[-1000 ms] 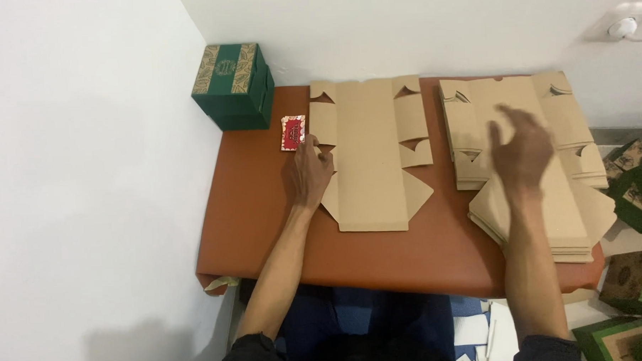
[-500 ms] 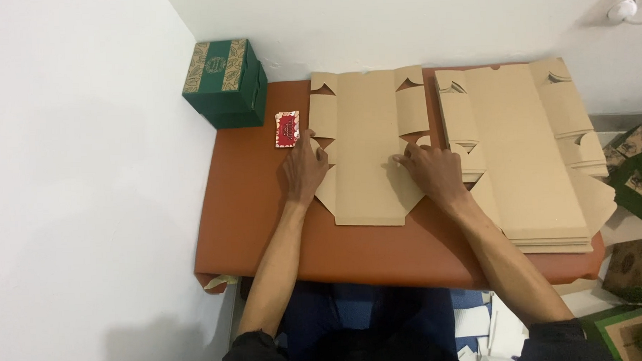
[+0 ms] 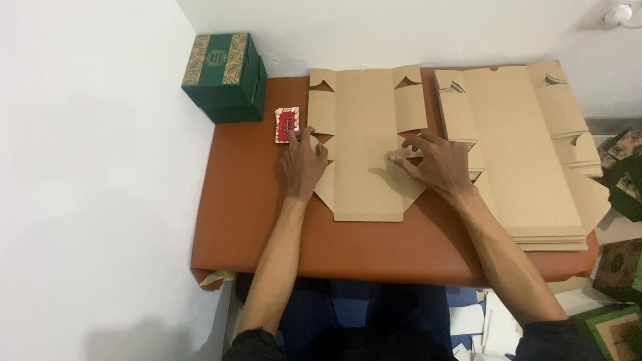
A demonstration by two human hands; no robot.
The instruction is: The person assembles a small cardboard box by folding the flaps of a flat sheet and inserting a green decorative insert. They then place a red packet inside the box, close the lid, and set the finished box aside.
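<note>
A flat, unfolded brown cardboard box blank [image 3: 365, 129] lies on the orange-brown table [image 3: 251, 204]. My left hand [image 3: 302, 163] presses on the blank's left side flaps, fingers spread. My right hand [image 3: 434, 162] rests on its right side flaps, fingers spread and slightly curled. Neither hand holds anything. To the right, a stack of identical cardboard blanks [image 3: 526, 145] lies flat on the table.
A green patterned box [image 3: 223, 76] stands at the table's back left corner against the wall. A small red card [image 3: 287, 123] lies beside it, just above my left hand. More green boxes [image 3: 633, 262] sit on the floor at right. White walls close off the left and back.
My right hand came from the stack at right over to the single blank and settled on its right flaps. My left hand stayed on the left flaps.
</note>
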